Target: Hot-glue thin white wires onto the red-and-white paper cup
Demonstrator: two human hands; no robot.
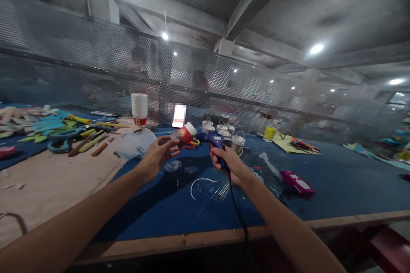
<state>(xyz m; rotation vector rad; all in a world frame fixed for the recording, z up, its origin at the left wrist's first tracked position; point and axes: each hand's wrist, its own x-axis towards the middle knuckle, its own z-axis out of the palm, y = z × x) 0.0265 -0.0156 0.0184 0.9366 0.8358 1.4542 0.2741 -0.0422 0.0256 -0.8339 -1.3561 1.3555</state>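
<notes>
My left hand (160,150) is closed round a small red paper cup (186,133), held on its side above the blue mat. My right hand (231,163) grips a blue glue gun (214,140) by the handle, its nozzle pointing left and close to the cup. A small red light glows on the gun. Its black cord (237,213) runs down over the table's front edge. Both forearms reach forward from the bottom of the view.
A blue mat (336,179) covers the wooden table (48,187). A stack of white cups (139,108), several white-lidded jars (224,130), two bottles (269,128), a magenta cutter (297,182), wire pieces (205,185) and colourful scraps (51,130) lie around. A mesh screen (96,59) stands behind, with people beyond.
</notes>
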